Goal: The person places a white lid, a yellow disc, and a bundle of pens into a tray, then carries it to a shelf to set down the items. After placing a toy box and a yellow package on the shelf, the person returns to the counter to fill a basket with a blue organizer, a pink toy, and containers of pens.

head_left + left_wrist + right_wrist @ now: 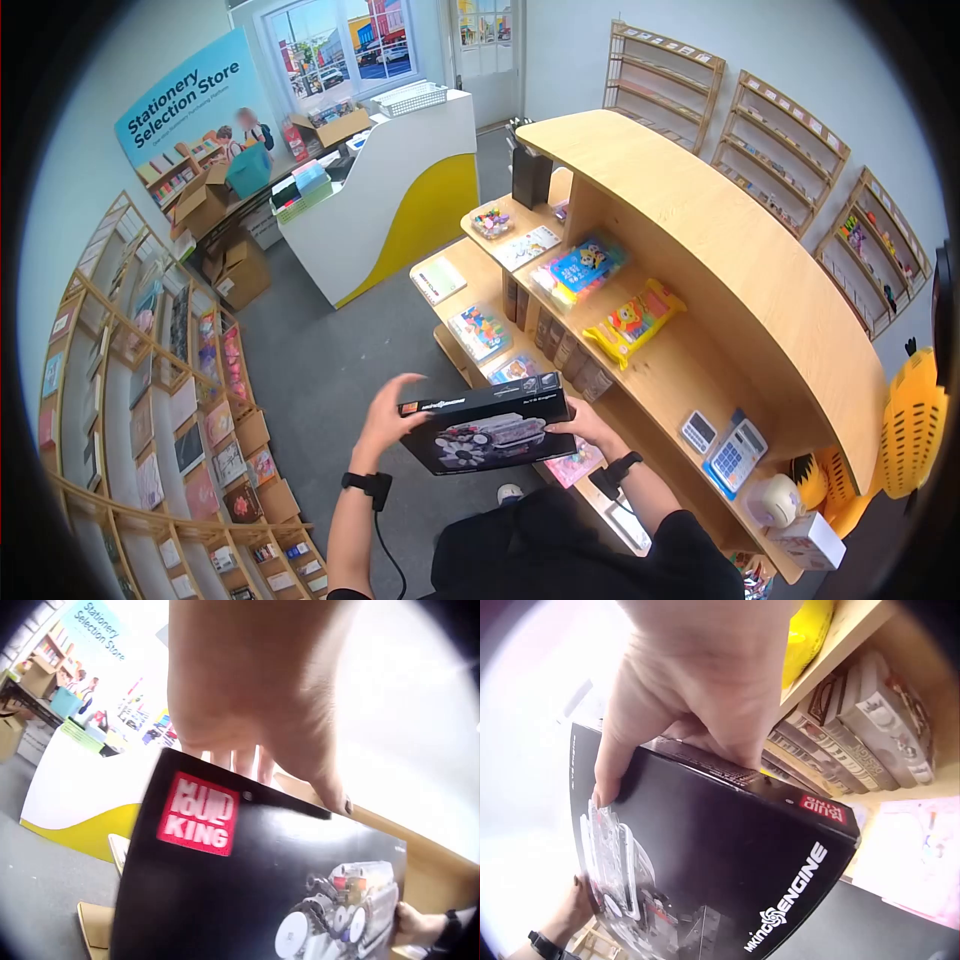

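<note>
A black engine model box [490,432] with a red "Mould King" logo and an engine picture is held up in front of the body. My right hand [592,424] grips its right end, with the thumb on the picture face and the fingers partly hidden behind. At the opposite end is my left hand [383,418], fingers stretched out and slightly blurred. In the left wrist view, the left hand's thumb [334,791] spreads over the box's top edge, while its straight fingers show beyond that edge.
To the right stands a curved wooden shelf unit [720,215] with a yellow packet [635,322], a calculator [738,455] and books [847,735]. Racks of stationery [150,410] line the left wall. A white and yellow counter [385,215] stands ahead, with cardboard boxes [238,268] beside it.
</note>
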{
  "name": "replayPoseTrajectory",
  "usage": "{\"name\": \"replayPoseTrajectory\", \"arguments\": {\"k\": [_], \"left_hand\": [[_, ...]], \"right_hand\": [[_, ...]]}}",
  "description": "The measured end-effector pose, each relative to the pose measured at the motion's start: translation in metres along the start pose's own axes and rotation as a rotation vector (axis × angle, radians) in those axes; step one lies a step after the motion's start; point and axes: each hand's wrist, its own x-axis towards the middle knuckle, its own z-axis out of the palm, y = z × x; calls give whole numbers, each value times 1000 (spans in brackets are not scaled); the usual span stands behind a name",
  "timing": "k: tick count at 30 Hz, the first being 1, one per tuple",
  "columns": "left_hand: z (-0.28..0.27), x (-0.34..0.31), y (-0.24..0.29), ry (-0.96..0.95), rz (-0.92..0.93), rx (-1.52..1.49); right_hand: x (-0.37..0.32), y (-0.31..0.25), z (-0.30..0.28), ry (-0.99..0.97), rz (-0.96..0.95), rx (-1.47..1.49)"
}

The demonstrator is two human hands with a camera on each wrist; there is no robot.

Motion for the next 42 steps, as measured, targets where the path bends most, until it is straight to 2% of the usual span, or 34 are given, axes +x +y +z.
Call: {"name": "replayPoseTrajectory", "arguments": {"k": [1, 2, 3, 5, 6, 7, 9, 11, 12, 13, 15, 17, 19, 20, 22, 23, 25, 29, 34, 38, 40, 41, 42], "left_hand": [[-5, 8, -17, 94, -54, -68], [-7, 18, -44, 158, -6, -74], [-1, 26, -65, 148, -5, -78], [13, 44, -106, 24, -132, -644], [22, 55, -129, -130, -149, -668], [28, 63, -136, -195, -242, -410], [44, 94, -148, -17, -285, -550], [42, 133, -167, -26, -304, -499], [42, 152, -164, 3, -294, -566], [40, 170, -163, -37, -279, -566], [35, 202, -162, -37, -225, -595], [30, 230, -161, -84, -214, -576], [23, 250, -167, -119, -209, -551], [21, 260, -172, -146, -218, -533], [18, 277, -177, -202, -219, -514], [17, 281, -179, -195, -223, -525], [18, 286, -184, -203, -228, -543], [22, 301, -196, -220, -248, -486], [36, 317, -171, -281, -216, -490], [66, 331, -149, -388, -211, -575], [83, 335, -128, -458, -104, -495], [91, 334, -114, -477, -87, -495], [99, 333, -100, -508, -65, -506]], "right_hand": [[7, -5, -5, 8, 2, -1], [12, -10, -8, 48, 3, 67], [19, -11, -10, 91, 4, 137], [34, -8, -13, 135, 4, 203], [41, -6, -13, 174, -5, 267], [48, -7, -11, 218, -18, 333], [65, -6, -9, 261, -31, 351], [82, -9, -7, 322, -1, 374], [90, -13, -6, 375, -1, 413], [100, -15, -8, 423, -58, 303], [107, -28, -26, 677, -20, -165], [106, -52, -42, 1034, 7, -563], [111, -43, -67, 1397, -55, -1151], [115, -41, -71, 1416, -36, -1145], [115, -58, -66, 1445, 576, -1191], [117, -47, -69, 1463, 594, -1188], [122, -22, -78, 1525, 632, -998], [113, -14, -69, 1541, 712, -923], [78, -24, -40, 1557, 674, -894], [37, -22, -21, 1669, 648, -849], [14, -12, -9, 1751, 422, -891], [4, -7, 0, 1763, 435, -888], [-7, -9, 10, 1793, 351, -848]]}}
